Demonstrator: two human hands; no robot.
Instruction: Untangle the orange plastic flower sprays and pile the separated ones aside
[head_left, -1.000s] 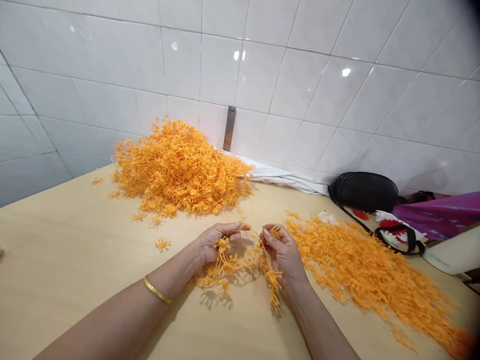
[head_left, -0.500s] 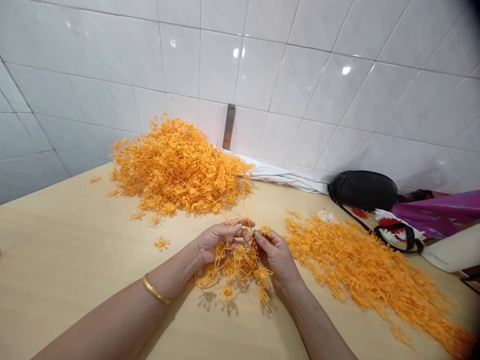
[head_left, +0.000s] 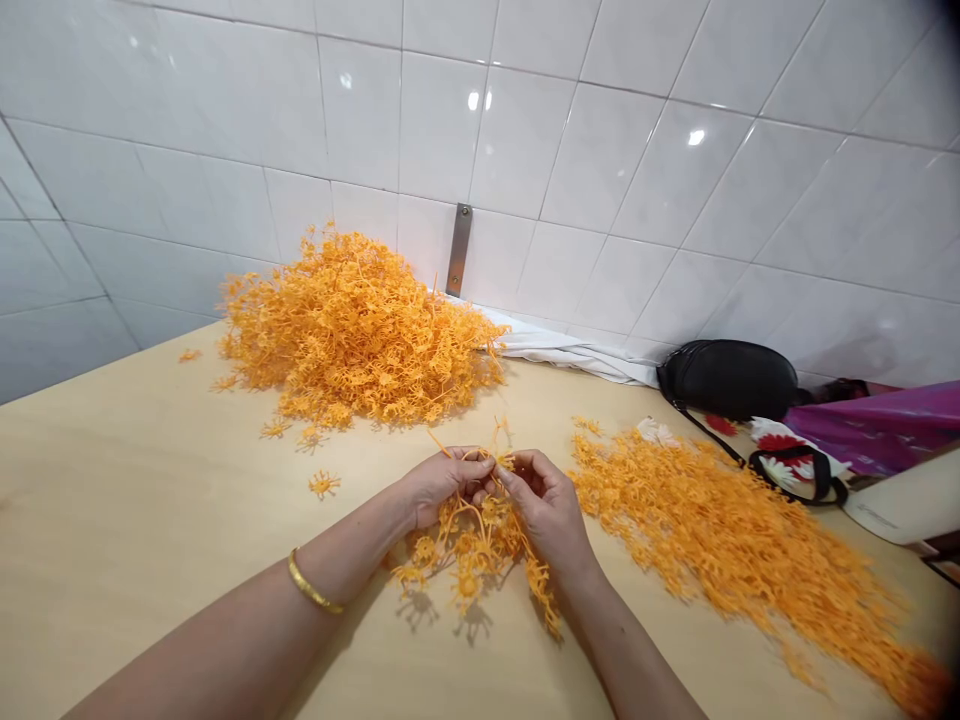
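Note:
My left hand (head_left: 448, 484), with a gold bangle on its wrist, is closed around the stems of an orange plastic flower sprig (head_left: 469, 575). Its spidery flower heads hang below my palm, just above the table. My right hand (head_left: 541, 498) meets the left one, thumb and forefinger pinched on a small orange flower piece (head_left: 504, 464) at the stems. Exactly how the two pieces join is hidden by my fingers. A single loose orange flower piece (head_left: 324, 485) lies on the table left of my hands.
A tall heap of orange sprigs (head_left: 367, 330) stands at the back left. To the right spreads a pile of small orange pieces (head_left: 712, 520). Behind it are a black bag (head_left: 727, 380), red and white flowers (head_left: 784, 448), a purple bag (head_left: 885, 425) and a cream-coloured container (head_left: 892, 495). White tiles close off the back.
My hands have come together, and my right fingers have brought the small flower piece to the stems in my left hand. The hanging flower heads have swung and turned slightly.

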